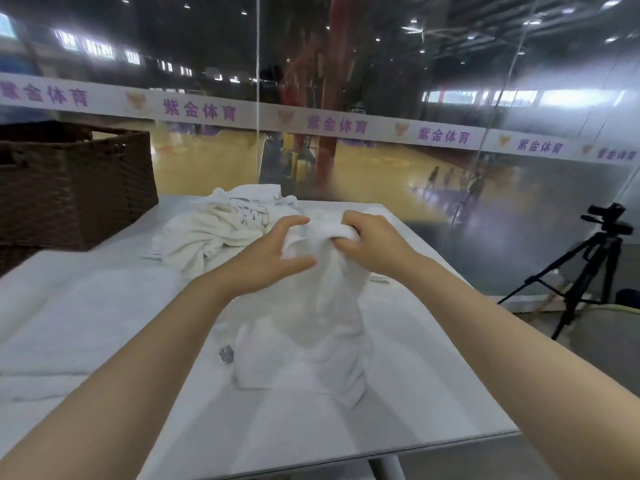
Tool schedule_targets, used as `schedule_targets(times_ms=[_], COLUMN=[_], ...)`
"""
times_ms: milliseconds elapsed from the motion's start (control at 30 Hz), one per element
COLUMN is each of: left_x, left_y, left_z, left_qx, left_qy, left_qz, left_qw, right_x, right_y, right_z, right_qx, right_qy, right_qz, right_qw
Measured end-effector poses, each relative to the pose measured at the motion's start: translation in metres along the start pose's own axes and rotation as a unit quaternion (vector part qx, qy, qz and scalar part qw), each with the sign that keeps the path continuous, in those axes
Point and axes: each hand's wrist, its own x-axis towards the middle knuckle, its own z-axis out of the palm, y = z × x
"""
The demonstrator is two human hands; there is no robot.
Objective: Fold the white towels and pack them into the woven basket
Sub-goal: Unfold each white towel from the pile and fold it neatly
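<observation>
Right hand (pixel 375 245) is gripping a towel (pixel 325 306), lifting it off the surface (pixel 433 358); left hand (pixel 273 258) is spread open, touching it.

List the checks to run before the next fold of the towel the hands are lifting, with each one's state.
1. Right hand grips the lifted towel: ok.
2. Left hand grips it too: not ok, fingers open beside it.
3. Towel spread flat: not ok, bunched and hanging.
4. Bare table space for folding: ok.
5. Woven basket within view: ok; its contents: cannot tell.
6. Unfolded pile apart from the lifted towel: cannot tell.
</observation>
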Motion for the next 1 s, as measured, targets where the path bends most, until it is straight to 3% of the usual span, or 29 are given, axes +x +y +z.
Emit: schedule_targets(times_ms=[100, 233, 500, 567, 700, 800, 900, 1000], left_x=[0.016, 0.020, 0.021, 0.024, 0.024, 0.022, 0.018, 0.001], left_y=[0.006, -0.002, -0.027, -0.033, -0.042, -0.043, -0.049, -0.069], left_z=[0.022, 0.005, -0.050, -0.067, -0.098, -0.113, -0.106, -0.074], left_qx=[0.070, 0.152, 0.231, 0.258, 0.288, 0.265, 0.217, 0.120], left_qy=[0.001, 0.074, 0.157, 0.170, 0.205, 0.256, 0.242, 0.131], left_qz=[0.092, 0.111, 0.031, 0.008, -0.027, -0.069, -0.124, -0.202], left_qw=[0.993, 0.979, 0.960, 0.951, 0.935, 0.927, 0.937, 0.963], right_x=[-0.003, -0.016, -0.007, 0.004, 0.027, 0.042, 0.043, 0.016], right_y=[-0.012, 0.004, 0.051, 0.055, 0.059, 0.068, 0.077, 0.080], right_z=[0.006, -0.006, -0.018, -0.030, -0.055, -0.060, -0.047, -0.012], right_qx=[0.007, 0.048, -0.054, -0.082, -0.135, -0.110, -0.104, -0.078], right_qy=[-0.022, -0.091, -0.231, -0.162, 0.077, 0.146, 0.055, -0.096], right_qz=[-0.010, 0.002, 0.125, 0.120, 0.101, 0.112, 0.190, 0.287], right_qw=[1.000, 0.995, 0.963, 0.976, 0.983, 0.977, 0.975, 0.950])
